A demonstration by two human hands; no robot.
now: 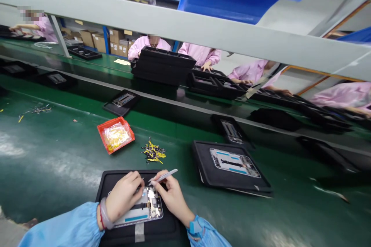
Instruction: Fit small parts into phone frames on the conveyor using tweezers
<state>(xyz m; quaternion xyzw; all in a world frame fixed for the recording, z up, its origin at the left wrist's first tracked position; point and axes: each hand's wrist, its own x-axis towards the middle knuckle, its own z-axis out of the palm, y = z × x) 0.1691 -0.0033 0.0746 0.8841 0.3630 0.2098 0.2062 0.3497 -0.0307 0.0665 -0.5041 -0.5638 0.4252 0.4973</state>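
In the head view an opened phone body (136, 211) lies on a black foam tray (174, 227) in front of me. Its circuit board (155, 204) and blue strips are exposed. My left hand (124, 195) rests over the phone's left part, fingers bent and closed at its upper edge; what they pinch is hidden. Between the thumb and fingers of my right hand (173, 197) is a slim light-grey pen-shaped tool (166, 175). Its tip is at the phone's upper edge, close to my left fingertips.
Beyond the tray lie a heap of small yellow-and-black cable parts (154, 151) and a red bin (116, 148) holding bagged parts. A second phone body (234, 163) sits on stacked trays at right. Further back, a conveyor (174, 121) carries trays; co-workers in pink sleeves sit opposite.
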